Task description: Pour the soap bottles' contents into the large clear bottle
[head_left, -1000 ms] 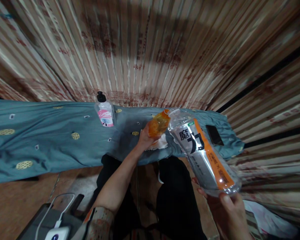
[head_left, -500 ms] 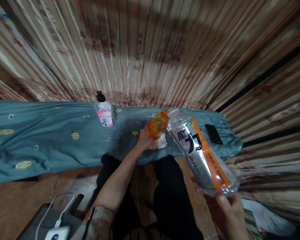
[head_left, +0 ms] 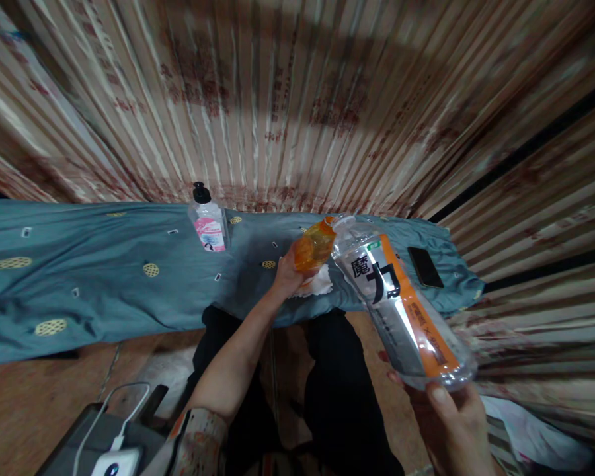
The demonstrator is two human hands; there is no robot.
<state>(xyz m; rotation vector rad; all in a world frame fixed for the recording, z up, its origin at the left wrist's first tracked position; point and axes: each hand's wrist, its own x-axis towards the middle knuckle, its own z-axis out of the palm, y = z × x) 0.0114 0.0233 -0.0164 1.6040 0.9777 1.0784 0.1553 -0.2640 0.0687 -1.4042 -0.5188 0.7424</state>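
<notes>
**Translucent orange bottle (head_left: 315, 247) and clear labelled bottle (head_left: 377, 284) held mouth to mouth**

The orange bottle is held above the cloth-covered worktop (head_left: 109, 271) by the left hand (head_left: 288, 272), whose grip is wrapped around its lower body. The clear bottle is tilted, its neck directed up and leftward; its base is pinched between the thumb and fingers of the right hand (head_left: 449, 413). The two mouths are brought together, though whether they touch cannot be told. A crumpled white tissue (head_left: 321, 283) is seen on the worktop below the orange bottle. To the left, a black-topped pump bottle (head_left: 209, 228) is stood upright near the pleated curtain (head_left: 258, 119); to the right, a dark smartphone (head_left: 425, 267) is laid flat. At lower left, a white device (head_left: 116, 464) is connected to a white cable (head_left: 118, 442).
</notes>
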